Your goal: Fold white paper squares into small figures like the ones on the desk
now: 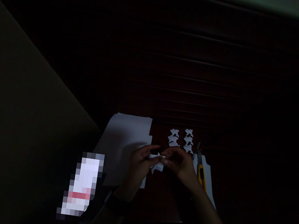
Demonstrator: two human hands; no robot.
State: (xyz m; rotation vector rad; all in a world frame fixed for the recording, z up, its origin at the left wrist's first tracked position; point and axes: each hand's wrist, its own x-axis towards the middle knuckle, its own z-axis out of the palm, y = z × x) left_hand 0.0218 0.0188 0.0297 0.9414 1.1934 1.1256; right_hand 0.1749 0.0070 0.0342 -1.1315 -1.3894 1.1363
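A small folded piece of white paper, with creases and pointed flaps, is held up between my two hands. My left hand pinches its left side between thumb and fingers; a dark band circles that wrist. On the opposite side, my right hand grips the paper's upper right part with thumb and forefinger. Just beyond my hands lie several small folded white paper figures in two columns, a left column and a right column. The room is dim, so fine folds are hard to make out.
White paper sheets lie stacked on the left of the dark table. A yellow utility knife rests on more white paper at the right. At lower left glows a bright pixelated object. A pale wall stands left.
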